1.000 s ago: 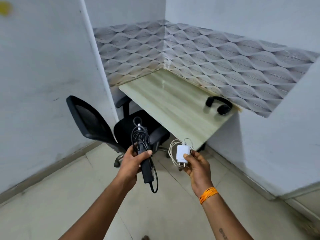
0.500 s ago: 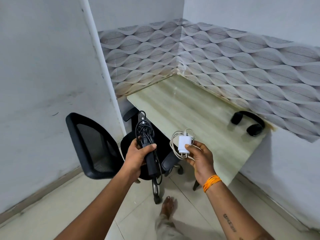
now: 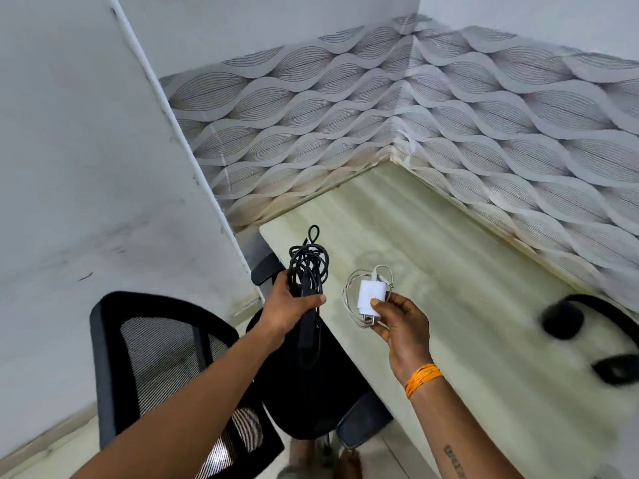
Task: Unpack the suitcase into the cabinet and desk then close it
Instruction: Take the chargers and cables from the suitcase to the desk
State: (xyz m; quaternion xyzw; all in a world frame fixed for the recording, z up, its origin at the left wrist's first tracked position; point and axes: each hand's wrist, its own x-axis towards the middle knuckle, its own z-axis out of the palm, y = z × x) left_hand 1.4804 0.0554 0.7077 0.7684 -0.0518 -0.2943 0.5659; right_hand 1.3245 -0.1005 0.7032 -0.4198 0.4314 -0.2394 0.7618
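My left hand (image 3: pixel 289 307) grips a black charger with its coiled black cable (image 3: pixel 308 267), held over the desk's left front edge. My right hand (image 3: pixel 403 323) pinches a white charger plug (image 3: pixel 369 299) with a looped white cable, just above the pale wooden desk (image 3: pixel 449 271). Black headphones (image 3: pixel 594 326) lie on the desk at the right, near the patterned wall. The suitcase and cabinet are out of view.
A black mesh office chair (image 3: pixel 166 361) stands at the desk's left front, below my left arm. White walls close in on the left, and a wave-patterned panel (image 3: pixel 345 115) backs the desk. A foot shows on the tiled floor at the bottom.
I have come closer to the desk, which now fills the right of the view. Both hands, still holding the chargers, have moved forward over the desk's front edge.
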